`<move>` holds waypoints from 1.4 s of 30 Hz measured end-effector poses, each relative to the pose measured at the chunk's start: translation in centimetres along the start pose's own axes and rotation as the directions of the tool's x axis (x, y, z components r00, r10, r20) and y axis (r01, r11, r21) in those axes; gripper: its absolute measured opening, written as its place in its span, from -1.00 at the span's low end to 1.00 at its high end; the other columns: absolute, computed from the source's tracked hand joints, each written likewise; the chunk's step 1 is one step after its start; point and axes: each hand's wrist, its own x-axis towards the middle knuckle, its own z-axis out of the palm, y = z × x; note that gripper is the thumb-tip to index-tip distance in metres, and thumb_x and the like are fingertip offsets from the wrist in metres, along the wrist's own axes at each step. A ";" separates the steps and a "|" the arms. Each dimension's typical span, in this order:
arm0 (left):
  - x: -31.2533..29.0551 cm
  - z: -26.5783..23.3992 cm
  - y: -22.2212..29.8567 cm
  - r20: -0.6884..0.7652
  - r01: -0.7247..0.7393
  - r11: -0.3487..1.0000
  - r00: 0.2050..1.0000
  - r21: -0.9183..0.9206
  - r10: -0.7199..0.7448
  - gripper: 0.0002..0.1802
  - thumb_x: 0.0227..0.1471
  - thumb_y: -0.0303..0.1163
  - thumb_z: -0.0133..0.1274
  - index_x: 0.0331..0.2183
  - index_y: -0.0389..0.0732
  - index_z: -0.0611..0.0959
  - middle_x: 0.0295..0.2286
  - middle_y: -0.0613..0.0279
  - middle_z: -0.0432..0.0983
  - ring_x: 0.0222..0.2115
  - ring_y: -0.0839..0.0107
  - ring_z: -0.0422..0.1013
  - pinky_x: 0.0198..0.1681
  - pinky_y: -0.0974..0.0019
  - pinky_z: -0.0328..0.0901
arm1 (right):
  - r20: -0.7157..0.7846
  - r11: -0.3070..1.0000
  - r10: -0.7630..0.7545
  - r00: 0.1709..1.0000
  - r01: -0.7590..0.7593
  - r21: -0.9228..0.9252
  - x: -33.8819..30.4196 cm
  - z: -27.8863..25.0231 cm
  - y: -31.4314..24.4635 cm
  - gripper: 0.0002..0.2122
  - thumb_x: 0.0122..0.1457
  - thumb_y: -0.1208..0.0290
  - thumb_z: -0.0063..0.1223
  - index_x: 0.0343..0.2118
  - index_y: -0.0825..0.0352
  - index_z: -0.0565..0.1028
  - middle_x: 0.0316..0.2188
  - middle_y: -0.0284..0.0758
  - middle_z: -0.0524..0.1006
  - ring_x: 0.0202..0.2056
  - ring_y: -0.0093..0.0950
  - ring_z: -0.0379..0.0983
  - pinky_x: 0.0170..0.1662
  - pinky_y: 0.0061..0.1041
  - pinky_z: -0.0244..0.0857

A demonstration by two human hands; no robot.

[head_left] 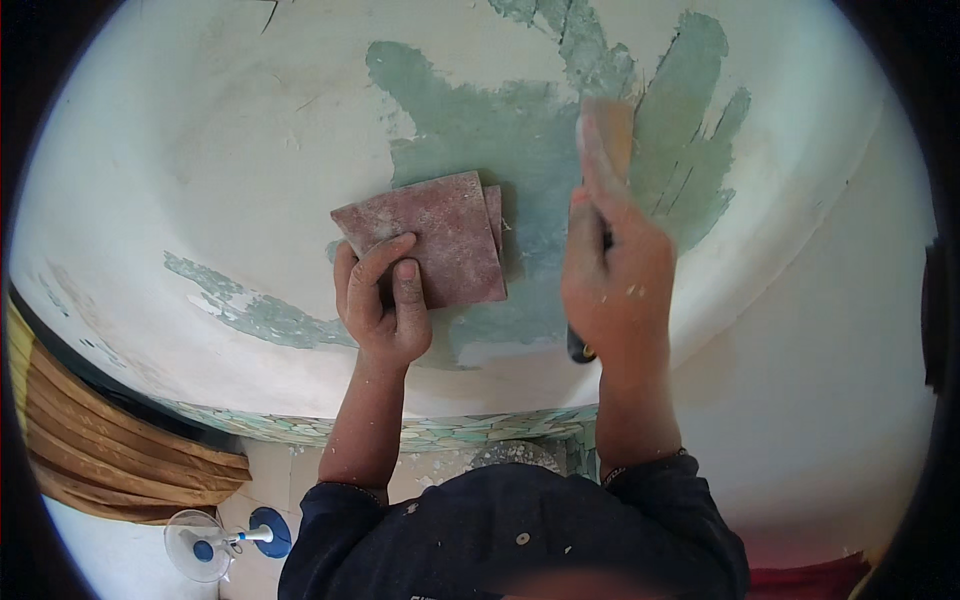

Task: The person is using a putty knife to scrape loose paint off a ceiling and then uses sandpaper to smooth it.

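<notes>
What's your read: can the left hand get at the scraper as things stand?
Probably not: the left hand is taken up with what looks like sandpaper, and the right hand grips the scraper. Nothing else shows between the two hands, though.

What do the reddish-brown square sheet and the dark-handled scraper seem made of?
The reddish-brown sheet: probably sandpaper, matte, dusty and thin. The scraper's handle, black and smooth, suggests plastic; its flat, tan-looking blade may be metal, but blur leaves that open.
</notes>
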 end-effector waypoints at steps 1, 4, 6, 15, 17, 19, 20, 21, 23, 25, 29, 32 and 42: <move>-0.1 -0.1 -0.1 -0.014 -0.024 0.999 1.000 0.028 0.024 -0.82 0.13 -0.52 0.08 -0.19 -0.29 0.65 -0.31 0.02 0.49 -0.37 0.25 0.37 -0.33 0.29 0.26 | 0.022 1.000 -0.013 1.000 0.014 -0.025 -1.0 0.0 0.3 -0.49 0.17 0.72 -0.07 0.22 0.31 0.42 -0.24 -0.08 0.53 -0.45 -0.42 0.42 -0.36 -0.57 0.33; -0.6 -0.8 -0.6 0.017 -0.075 0.992 0.997 0.102 0.074 -0.80 0.18 -0.49 0.04 -0.15 -0.31 0.61 -0.23 -0.02 0.45 -0.29 0.23 0.38 -0.24 0.27 0.28 | 0.063 1.000 -0.008 0.998 0.010 -0.029 -1.2 -0.4 0.8 -0.48 0.12 0.72 -0.05 0.21 0.35 0.41 -0.07 0.14 0.53 -0.37 -0.11 0.61 -0.33 -0.41 0.44; -0.7 -0.4 -0.5 0.065 -0.101 0.984 0.994 0.144 0.093 -0.77 0.22 -0.47 -0.01 -0.11 -0.34 0.57 -0.15 -0.05 0.40 -0.21 0.21 0.38 -0.13 0.24 0.30 | 0.082 1.000 0.013 0.997 -0.012 -0.012 -0.3 -0.8 0.7 -0.48 0.11 0.72 -0.05 0.21 0.37 0.41 -0.08 0.13 0.54 -0.34 -0.07 0.61 -0.31 -0.39 0.45; -1.0 0.5 -1.0 -0.104 -0.191 0.965 0.972 0.179 0.212 -0.81 0.16 -0.52 0.02 -0.17 -0.31 0.60 -0.29 -0.02 0.45 -0.37 0.23 0.36 -0.33 0.28 0.26 | 0.157 0.997 -0.023 0.987 0.011 0.074 -1.0 -1.6 1.8 -0.53 0.18 0.74 -0.07 0.19 0.41 0.42 -0.03 0.09 0.55 -0.34 -0.45 0.57 -0.22 -0.52 0.38; -1.3 0.4 -1.0 -0.122 -0.170 0.966 0.973 0.195 0.195 -0.81 0.17 -0.50 0.01 -0.15 -0.30 0.58 -0.29 -0.02 0.45 -0.35 0.22 0.35 -0.31 0.26 0.27 | 0.126 0.996 -0.078 0.989 0.072 0.045 1.1 -2.1 0.8 -0.52 0.16 0.75 -0.08 0.19 0.40 0.43 -0.09 0.10 0.57 -0.31 -0.36 0.61 -0.18 -0.51 0.40; -1.3 0.5 -1.1 -0.122 -0.169 0.965 0.973 0.200 0.196 -0.80 0.17 -0.49 0.01 -0.15 -0.29 0.58 -0.29 -0.02 0.45 -0.35 0.22 0.35 -0.30 0.25 0.27 | 0.108 0.993 -0.101 0.989 0.093 0.077 1.9 -2.0 0.8 -0.52 0.16 0.75 -0.08 0.18 0.40 0.44 -0.14 0.10 0.58 -0.32 -0.34 0.61 -0.18 -0.50 0.41; -1.3 0.5 -1.1 -0.124 -0.168 0.966 0.973 0.198 0.195 -0.80 0.18 -0.48 0.00 -0.14 -0.28 0.57 -0.28 -0.02 0.45 -0.34 0.21 0.36 -0.29 0.24 0.28 | 0.088 0.988 -0.124 0.988 0.115 0.100 2.1 -2.0 0.9 -0.52 0.16 0.75 -0.08 0.18 0.39 0.44 -0.18 0.10 0.60 -0.33 -0.33 0.61 -0.17 -0.50 0.41; -1.4 0.5 -1.1 -0.124 -0.171 0.964 0.972 0.204 0.198 -0.80 0.18 -0.48 0.00 -0.14 -0.28 0.57 -0.28 -0.02 0.45 -0.34 0.21 0.36 -0.29 0.24 0.28 | 0.088 0.987 -0.126 0.988 0.117 0.106 1.7 -2.1 1.1 -0.52 0.16 0.75 -0.08 0.18 0.39 0.44 -0.18 0.10 0.60 -0.33 -0.33 0.61 -0.17 -0.50 0.41; -1.5 0.5 -1.2 -0.136 -0.172 0.963 0.970 0.206 0.202 -0.80 0.19 -0.46 0.00 -0.14 -0.26 0.58 -0.28 -0.02 0.45 -0.32 0.20 0.36 -0.25 0.22 0.29 | 0.106 0.988 -0.147 0.983 0.142 0.058 0.2 -2.3 1.9 -0.51 0.15 0.76 -0.08 0.18 0.38 0.45 -0.23 0.09 0.61 -0.35 -0.33 0.61 -0.19 -0.50 0.42; -1.6 0.5 -1.1 -0.138 -0.175 0.962 0.969 0.211 0.206 -0.80 0.19 -0.46 0.00 -0.13 -0.25 0.57 -0.26 -0.03 0.45 -0.30 0.19 0.37 -0.23 0.22 0.29 | 0.161 0.992 -0.103 0.982 0.089 0.090 -0.1 -2.8 2.1 -0.51 0.14 0.76 -0.08 0.18 0.39 0.45 -0.23 0.09 0.61 -0.36 -0.32 0.61 -0.20 -0.50 0.42; -1.8 0.6 -1.4 -0.146 -0.191 0.962 0.964 0.193 0.221 -0.80 0.21 -0.44 0.00 -0.13 -0.25 0.57 -0.20 -0.06 0.43 -0.26 0.16 0.38 -0.17 0.20 0.31 | 0.095 0.971 -0.155 0.983 0.134 0.198 1.5 -2.2 2.2 -0.49 0.11 0.77 -0.07 0.18 0.40 0.45 -0.24 0.09 0.61 -0.38 -0.32 0.59 -0.21 -0.50 0.41; -2.1 0.4 -1.5 -0.143 -0.183 0.960 0.966 0.210 0.216 -0.80 0.23 -0.41 0.00 -0.13 -0.25 0.56 -0.17 -0.08 0.41 -0.23 0.15 0.38 -0.15 0.19 0.31 | 0.129 0.979 -0.138 0.982 0.116 0.165 1.2 -2.2 2.3 -0.50 0.12 0.77 -0.07 0.18 0.40 0.45 -0.24 0.08 0.61 -0.38 -0.36 0.59 -0.21 -0.51 0.41; -2.1 0.4 -1.6 -0.141 -0.195 0.965 0.965 0.175 0.221 -0.80 0.25 -0.36 0.01 -0.13 -0.23 0.55 -0.14 -0.14 0.39 -0.20 0.11 0.39 -0.13 0.13 0.33 | 0.153 0.985 -0.093 0.984 0.068 0.161 0.8 -2.3 2.2 -0.50 0.10 0.77 -0.07 0.17 0.46 0.44 -0.34 0.00 0.63 -0.42 -0.46 0.55 -0.24 -0.54 0.40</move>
